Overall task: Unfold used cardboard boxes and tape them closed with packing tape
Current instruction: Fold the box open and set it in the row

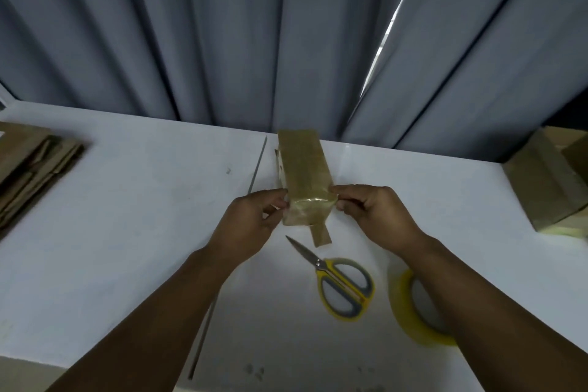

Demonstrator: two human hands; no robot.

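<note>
Cardboard box, small, brown and tape-wrapped (304,175), is pinched at its near end between the left hand (251,223) and right hand (378,210) at mid-table. One yellow-handled scissors (337,280) and one yellow tape roll (410,305) lie just nearer. Open white tabletop (143,200) is bordered by flattened cardboard (28,165) left, boxes (547,178) right, grey curtain (222,25) behind.
</note>
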